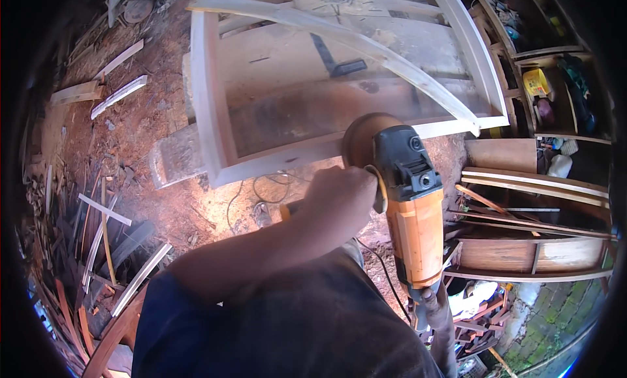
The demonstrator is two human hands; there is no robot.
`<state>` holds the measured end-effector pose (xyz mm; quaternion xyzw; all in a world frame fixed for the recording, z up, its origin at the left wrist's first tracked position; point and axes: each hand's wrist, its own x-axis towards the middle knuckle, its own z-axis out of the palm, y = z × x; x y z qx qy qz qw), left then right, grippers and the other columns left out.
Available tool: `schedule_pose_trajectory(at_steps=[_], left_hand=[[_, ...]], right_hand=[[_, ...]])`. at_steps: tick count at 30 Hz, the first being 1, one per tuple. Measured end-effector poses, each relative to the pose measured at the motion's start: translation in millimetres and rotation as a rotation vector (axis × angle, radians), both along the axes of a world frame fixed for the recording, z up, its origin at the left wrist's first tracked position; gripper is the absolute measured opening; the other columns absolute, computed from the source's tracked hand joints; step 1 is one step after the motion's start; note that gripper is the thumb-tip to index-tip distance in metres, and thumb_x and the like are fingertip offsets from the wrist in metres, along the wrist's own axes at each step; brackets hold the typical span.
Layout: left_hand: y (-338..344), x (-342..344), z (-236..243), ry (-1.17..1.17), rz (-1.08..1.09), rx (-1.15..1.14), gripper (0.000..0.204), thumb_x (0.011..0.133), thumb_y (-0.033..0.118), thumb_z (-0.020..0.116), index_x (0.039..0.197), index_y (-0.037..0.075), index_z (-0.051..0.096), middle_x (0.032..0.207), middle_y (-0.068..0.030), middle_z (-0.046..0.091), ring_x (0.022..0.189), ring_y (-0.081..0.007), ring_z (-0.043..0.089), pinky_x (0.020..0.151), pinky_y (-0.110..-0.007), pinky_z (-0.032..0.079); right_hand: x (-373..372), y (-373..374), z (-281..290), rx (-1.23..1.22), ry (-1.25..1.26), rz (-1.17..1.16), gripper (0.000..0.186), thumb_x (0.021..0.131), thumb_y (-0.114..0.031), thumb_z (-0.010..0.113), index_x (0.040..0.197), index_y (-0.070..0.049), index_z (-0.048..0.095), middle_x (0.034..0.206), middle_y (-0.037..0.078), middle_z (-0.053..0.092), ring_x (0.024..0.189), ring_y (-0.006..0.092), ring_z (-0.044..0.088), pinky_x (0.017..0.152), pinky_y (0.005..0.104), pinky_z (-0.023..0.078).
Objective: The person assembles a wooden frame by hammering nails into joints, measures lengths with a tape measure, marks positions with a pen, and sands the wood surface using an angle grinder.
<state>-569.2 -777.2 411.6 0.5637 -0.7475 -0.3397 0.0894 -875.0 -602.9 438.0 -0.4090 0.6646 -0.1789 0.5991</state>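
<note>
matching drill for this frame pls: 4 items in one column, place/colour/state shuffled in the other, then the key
Things:
1. disc sander
2. left hand
3. pale wooden frame
4. yellow tub

Place, colour or state:
A. on a shelf at the far right
B. orange body with a dark grey head, disc against the frame's lower rail
C. lies flat on the workbench, with a curved strip across it
D. closed on the sander's side grip, beside the disc

Pairs: 1-B, 2-D, 3-C, 4-A
</note>
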Motion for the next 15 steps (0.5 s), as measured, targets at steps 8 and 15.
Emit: schedule_pose_trajectory(at_steps=[8,15], left_hand=[[-68,-103,-12,0.071,-0.074,-0.182,0.006,0.073,0.009,0.071,0.079,0.006,0.069,0.072,-0.0119,0.071,0.073,-0.0275,0.073,0.066,-0.04,0.054],[-3,-19,-1,0.049,0.171,-0.017,0.009,0.077,0.009,0.07,0.086,0.006,0.073,0.086,-0.0152,0.074,0.082,-0.0298,0.074,0.07,-0.042,0.057]], right_hand=[[-93,-31,-13,-0.018,0.059,-0.159,0.079,0.087,-0.071,0.06,0.126,-0.004,0.049,0.085,0.007,0.063,0.064,0.0161,0.063,0.053,0.0277,0.051],[-71,-48,-27,-0.002,-0.018,0.055,0.082,0.086,-0.07,0.062,0.129,-0.003,0.047,0.093,0.01,0.062,0.074,0.0179,0.063,0.061,0.0308,0.05]])
